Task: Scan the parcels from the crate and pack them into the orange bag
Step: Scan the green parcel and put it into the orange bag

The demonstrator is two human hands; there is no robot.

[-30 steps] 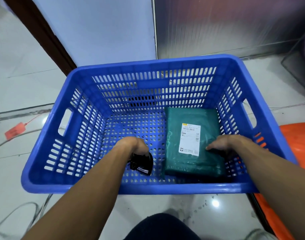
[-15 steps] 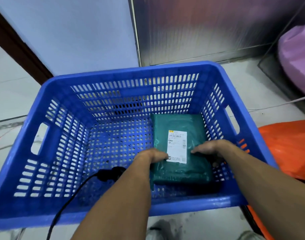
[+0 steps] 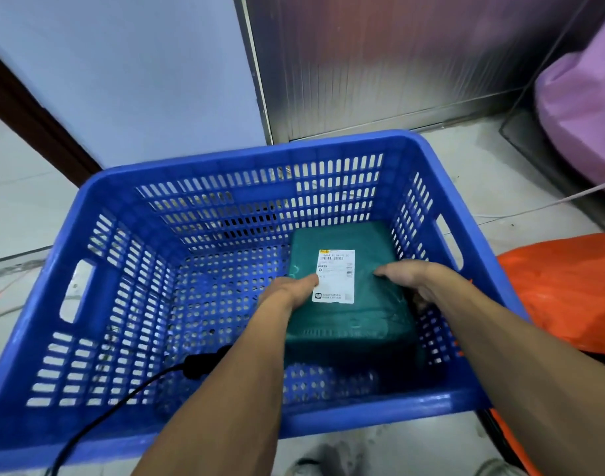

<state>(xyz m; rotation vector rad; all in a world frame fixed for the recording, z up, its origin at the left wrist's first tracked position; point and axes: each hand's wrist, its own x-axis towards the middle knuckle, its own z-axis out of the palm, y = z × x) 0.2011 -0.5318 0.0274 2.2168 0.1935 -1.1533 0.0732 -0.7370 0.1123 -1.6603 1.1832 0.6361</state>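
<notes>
Parcel point(image 3: 362, 324) in crate point(image 3: 328, 146) | L hand point(image 3: 290, 290) grips its L edge | R hand point(image 3: 410, 278) prob. grips R edge

The crate point(image 3: 88, 214) is moulded blue plastic, smooth with a faint gloss. The parcel point(image 3: 356, 324) is wrapped in dark green plastic film, wrinkled and slightly shiny, and bears a matt white paper label point(image 3: 335, 280). At three o'clock, the orange bag point(image 3: 568, 297) looks like crinkled plastic. At twelve o'clock, the panel point(image 3: 397, 63) is brushed metal. The floor point(image 3: 483, 166) tiles are glossy.
</notes>
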